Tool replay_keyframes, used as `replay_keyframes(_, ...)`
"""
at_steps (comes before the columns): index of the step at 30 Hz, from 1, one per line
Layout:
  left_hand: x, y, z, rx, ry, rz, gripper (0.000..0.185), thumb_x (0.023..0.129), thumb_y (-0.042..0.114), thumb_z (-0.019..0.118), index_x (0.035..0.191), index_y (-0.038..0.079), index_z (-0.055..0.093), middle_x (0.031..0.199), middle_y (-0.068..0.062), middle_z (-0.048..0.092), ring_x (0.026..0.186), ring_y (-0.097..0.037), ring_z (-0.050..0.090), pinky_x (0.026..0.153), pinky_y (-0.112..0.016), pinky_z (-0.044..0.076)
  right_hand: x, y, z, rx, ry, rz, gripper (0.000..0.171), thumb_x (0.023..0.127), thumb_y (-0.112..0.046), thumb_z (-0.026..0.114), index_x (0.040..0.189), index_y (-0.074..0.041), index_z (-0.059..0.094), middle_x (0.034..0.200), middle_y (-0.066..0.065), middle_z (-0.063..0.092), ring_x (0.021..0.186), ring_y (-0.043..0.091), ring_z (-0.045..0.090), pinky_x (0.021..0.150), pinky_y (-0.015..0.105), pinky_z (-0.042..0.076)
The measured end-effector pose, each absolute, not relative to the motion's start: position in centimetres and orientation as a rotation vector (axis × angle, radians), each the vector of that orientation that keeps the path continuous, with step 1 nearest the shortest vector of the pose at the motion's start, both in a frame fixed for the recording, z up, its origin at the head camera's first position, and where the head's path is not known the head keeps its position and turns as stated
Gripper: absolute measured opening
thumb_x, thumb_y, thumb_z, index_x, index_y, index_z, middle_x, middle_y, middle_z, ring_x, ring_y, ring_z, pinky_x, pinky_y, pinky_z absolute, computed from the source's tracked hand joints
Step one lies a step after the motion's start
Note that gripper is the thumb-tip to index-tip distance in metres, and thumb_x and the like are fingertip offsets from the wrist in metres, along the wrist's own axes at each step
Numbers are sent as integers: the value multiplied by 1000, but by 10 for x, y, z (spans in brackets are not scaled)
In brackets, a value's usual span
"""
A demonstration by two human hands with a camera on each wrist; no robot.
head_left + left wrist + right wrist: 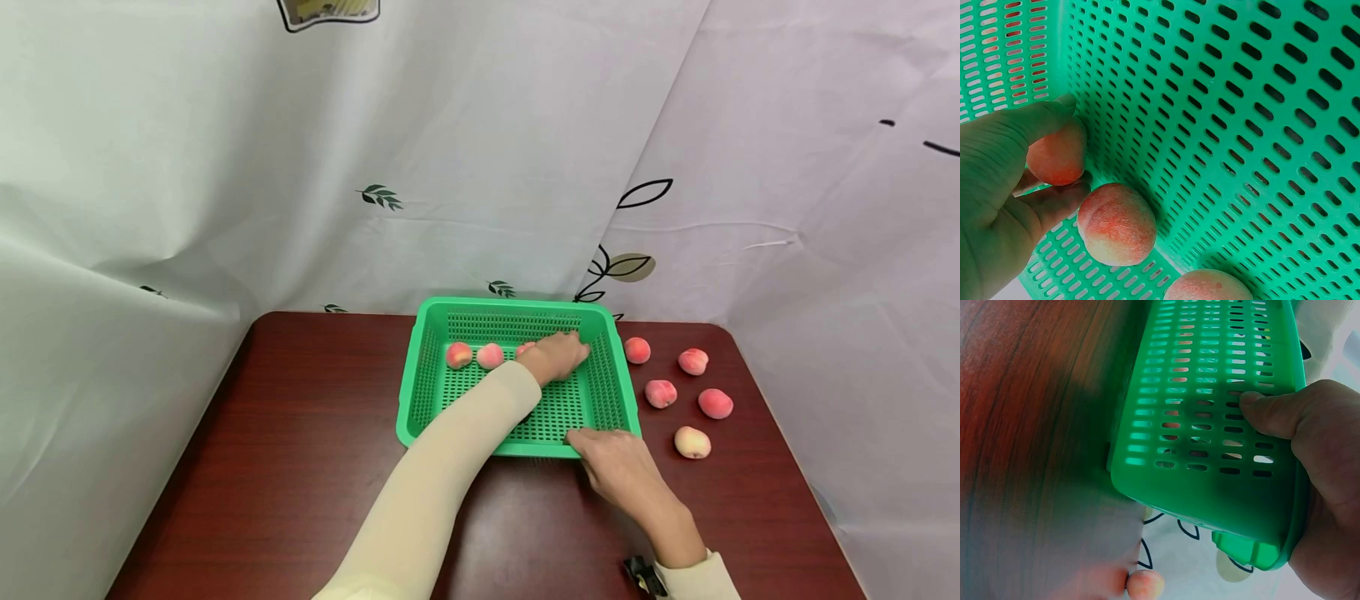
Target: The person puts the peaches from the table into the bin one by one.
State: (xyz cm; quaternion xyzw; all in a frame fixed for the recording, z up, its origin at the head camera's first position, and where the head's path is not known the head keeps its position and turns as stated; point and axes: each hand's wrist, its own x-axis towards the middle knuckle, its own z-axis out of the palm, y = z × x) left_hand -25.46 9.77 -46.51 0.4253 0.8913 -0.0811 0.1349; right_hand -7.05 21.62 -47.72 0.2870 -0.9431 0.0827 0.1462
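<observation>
A green perforated plastic basket (517,305) stands on the dark red wooden table. Inside it, toward the far right corner, my left hand (557,358) holds a peach (1060,153) between thumb and fingers. Hidden from the head view, that peach shows in the left wrist view, low by the basket's wall. Beside it along the far wall lie a peach (1117,225) and another peach (1209,289); in the head view a peach (459,355) sits leftmost. My right hand (621,468) grips the near rim at the right, its thumb pressed on the outer wall in the right wrist view.
Several peaches lie on the table right of the basket, among them a red peach (716,403) and a pale yellow peach (692,442). A white patterned cloth (480,167) hangs behind the table. My left sleeve (450,467) crosses over the near rim.
</observation>
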Motion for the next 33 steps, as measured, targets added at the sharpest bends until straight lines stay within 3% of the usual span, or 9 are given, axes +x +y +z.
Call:
replay_keyframes(10, -252, 99, -462, 1242, 2622, -251, 47, 109, 5, 43, 156, 15, 43, 151, -15, 50, 132, -27, 57, 105, -35, 51, -70, 216, -477, 826, -2707, 218, 34, 85, 0, 65, 73, -21, 41, 63, -10, 38, 52, 5, 31, 52, 24, 28)
replay_keyframes(20, -251, 99, -459, 1227, 2651, -267, 41, 108, 4, 44, 148, 15, 49, 148, -16, 50, 123, -29, 63, 99, -35, 55, -71, 216, -478, 838, -2702, 208, 33, 86, -1, 65, 73, -21, 42, 63, -9, 39, 52, 5, 31, 52, 24, 28)
replay_keyframes(33, -251, 95, -450, 1185, 2630, -227, 48, 110, 8, 42, 157, 17, 41, 159, -17, 41, 138, -31, 54, 108, -39, 50, -72, 217, -477, 844, -2700, 213, 32, 86, 0, 63, 74, -21, 43, 63, -10, 37, 52, 4, 29, 53, 24, 28)
